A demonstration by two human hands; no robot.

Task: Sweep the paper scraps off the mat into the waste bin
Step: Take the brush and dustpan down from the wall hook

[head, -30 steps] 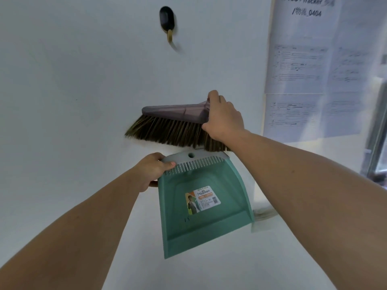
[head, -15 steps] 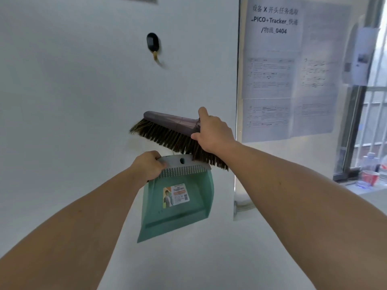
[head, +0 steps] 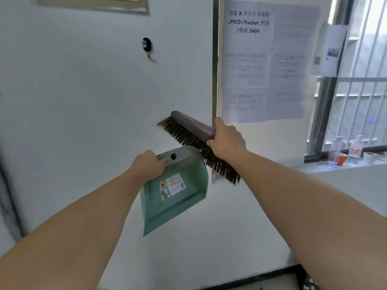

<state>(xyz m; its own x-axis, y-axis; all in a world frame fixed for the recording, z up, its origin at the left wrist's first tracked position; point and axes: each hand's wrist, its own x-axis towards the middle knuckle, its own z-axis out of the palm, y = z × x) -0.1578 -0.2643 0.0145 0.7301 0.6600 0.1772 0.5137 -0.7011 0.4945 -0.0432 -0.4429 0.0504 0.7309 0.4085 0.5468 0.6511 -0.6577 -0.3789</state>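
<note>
The left hand (head: 149, 163) is clamped on the grey top edge of the green dustpan (head: 174, 192), which hangs mouth-down below the black wall hook (head: 146, 45). Just right of the dustpan, the right hand (head: 227, 140) is closed around the broom (head: 196, 141) at its head, bristles tilted down and brushing the dustpan's top corner. Neither mat, paper scraps nor waste bin is in view, so sweeping looks not yet begun. Held so near the head, the broom could swing against the wall or snag its bristles in the dustpan's comb teeth.
</note>
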